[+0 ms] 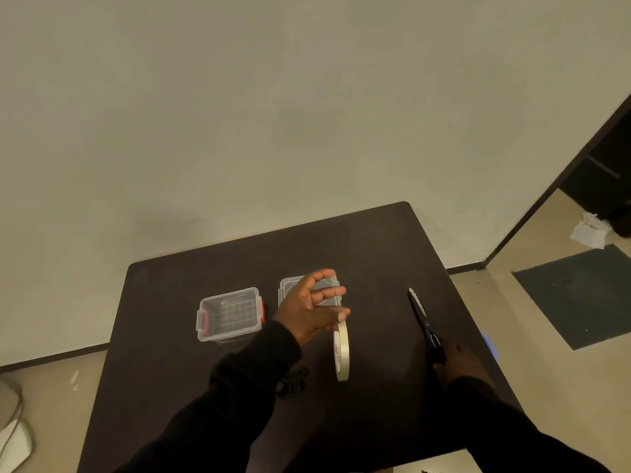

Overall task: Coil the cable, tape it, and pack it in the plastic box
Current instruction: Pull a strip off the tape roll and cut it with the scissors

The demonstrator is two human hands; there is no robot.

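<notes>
A roll of pale tape (341,351) stands on edge at the middle of the dark table (375,261). My left hand (312,307) hovers just above its top, fingers spread, thumb close to the roll. My right hand (461,367) rests on the table at the handles of black scissors (423,319), whose blades point away from me. The clear plastic box (228,314) with red latches stands open at the left, its clear lid (290,285) lying beside it, partly behind my left hand. A dark coiled cable (293,380) peeks out under my left sleeve, mostly hidden.
The table's far edge meets a plain wall. Floor lies on both sides, with a dark mat (577,295) and crumpled paper (590,230) at the right. A grey object (13,435) sits on the floor at the lower left.
</notes>
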